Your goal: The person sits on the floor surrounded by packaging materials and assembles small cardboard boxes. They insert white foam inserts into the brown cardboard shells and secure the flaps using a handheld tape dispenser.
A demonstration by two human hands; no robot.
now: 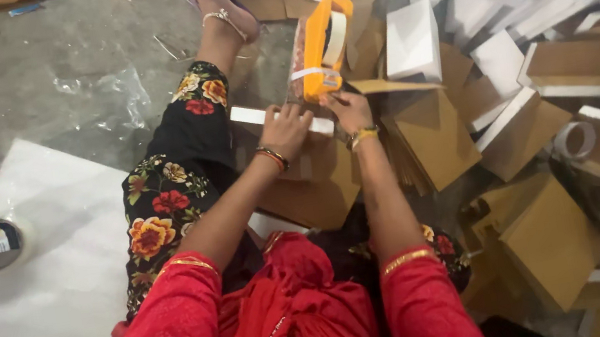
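1. The cardboard box [313, 178] on my lap looks light and stiff but easy to dent, so I judge its edges the best hold.
2. My left hand [286, 128] presses spread fingers flat on its white top strip [254, 115], at the box's twelve o'clock.
3. My right hand [348, 110] is closed around the orange tape dispenser [319, 45], rising at its eleven o'clock.
4. Loose boxes [549, 242] pile at three o'clock.

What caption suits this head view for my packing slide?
Seated person's left hand steadies a cardboard box while the right hand works an orange tape dispenser.
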